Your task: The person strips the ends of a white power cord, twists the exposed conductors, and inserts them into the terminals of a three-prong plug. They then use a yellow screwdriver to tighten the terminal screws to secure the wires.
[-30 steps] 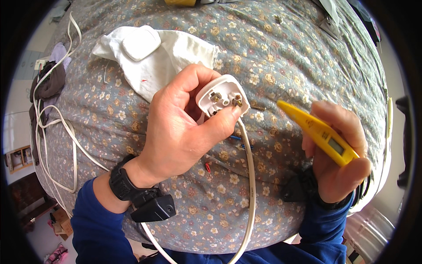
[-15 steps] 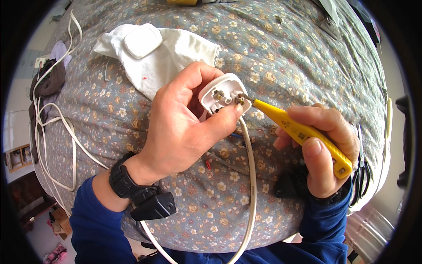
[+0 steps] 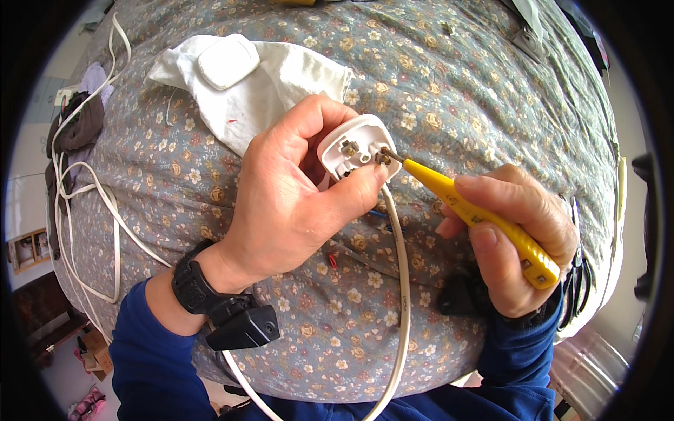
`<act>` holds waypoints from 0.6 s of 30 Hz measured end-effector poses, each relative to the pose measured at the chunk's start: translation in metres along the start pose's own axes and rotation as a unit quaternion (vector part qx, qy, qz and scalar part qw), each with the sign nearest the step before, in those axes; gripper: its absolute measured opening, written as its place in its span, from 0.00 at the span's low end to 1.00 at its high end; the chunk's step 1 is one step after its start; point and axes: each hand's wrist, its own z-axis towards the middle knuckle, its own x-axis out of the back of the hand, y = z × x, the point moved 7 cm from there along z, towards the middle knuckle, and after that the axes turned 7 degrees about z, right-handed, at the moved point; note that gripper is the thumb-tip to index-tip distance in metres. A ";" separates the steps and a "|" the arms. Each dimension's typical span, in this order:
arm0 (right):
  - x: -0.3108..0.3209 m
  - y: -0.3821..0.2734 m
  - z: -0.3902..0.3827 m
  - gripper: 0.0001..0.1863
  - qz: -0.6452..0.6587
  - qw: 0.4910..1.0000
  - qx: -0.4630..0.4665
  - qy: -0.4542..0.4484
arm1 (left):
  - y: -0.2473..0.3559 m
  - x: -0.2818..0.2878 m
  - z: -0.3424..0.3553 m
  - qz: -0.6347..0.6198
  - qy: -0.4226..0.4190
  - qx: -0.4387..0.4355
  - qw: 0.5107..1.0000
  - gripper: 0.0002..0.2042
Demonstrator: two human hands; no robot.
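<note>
Our left hand [image 3: 284, 200] is clamped around a white plug housing [image 3: 361, 144], fingers behind its far-left side and thumb pressed over its near-right edge. The plug housing lies inside-up in that grip, baring its metal terminals [image 3: 349, 148]. Our right hand [image 3: 519, 228], to the right of the plug housing and a little nearer to us, pinches a yellow tester screwdriver [image 3: 460, 203] between thumb and forefinger. Its metal tip reaches in over the right edge of the plug housing to the terminal beside our left thumb; we cannot tell whether it sits in a screw slot.

A white cable [image 3: 402, 281] leaves the near edge of the plug housing and curves down toward us. Beyond the plug housing and to its left, a rounded white cover [image 3: 227, 62] rests on a white cloth [image 3: 302, 74]. On our side of the plug housing, blue bits [image 3: 378, 213] lie just beside the cable, and a small red scrap [image 3: 333, 261] lies farther toward us on the floral sheet [image 3: 449, 91]. Well left of the plug housing, we see loops of white cord [image 3: 143, 245].
</note>
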 end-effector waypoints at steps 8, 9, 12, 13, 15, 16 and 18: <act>-0.003 -0.006 0.004 0.16 -0.035 0.999 0.004 -0.002 | -0.004 -0.002 0.000 0.029 0.000 -0.018 0.999 0.11; -0.003 -0.006 0.005 0.16 -0.037 0.999 -0.008 -0.006 | -0.004 -0.003 0.000 0.039 0.001 -0.020 0.999 0.11; -0.005 -0.006 0.006 0.17 -0.054 0.998 -0.024 -0.014 | -0.008 -0.005 0.002 0.051 -0.007 -0.009 0.999 0.11; -0.006 -0.006 0.007 0.17 -0.065 0.998 -0.019 -0.012 | -0.010 -0.006 0.002 0.053 -0.010 0.001 0.999 0.11; -0.009 -0.004 0.007 0.17 -0.072 0.997 -0.014 -0.009 | -0.013 -0.007 0.002 0.059 -0.015 0.022 0.998 0.11; -0.011 -0.002 0.008 0.17 -0.080 0.997 -0.012 -0.007 | -0.014 -0.007 0.003 0.068 -0.018 0.032 0.997 0.11; -0.012 0.003 0.009 0.17 -0.094 0.995 -0.019 -0.013 | -0.016 -0.007 0.004 0.077 -0.025 0.050 0.996 0.11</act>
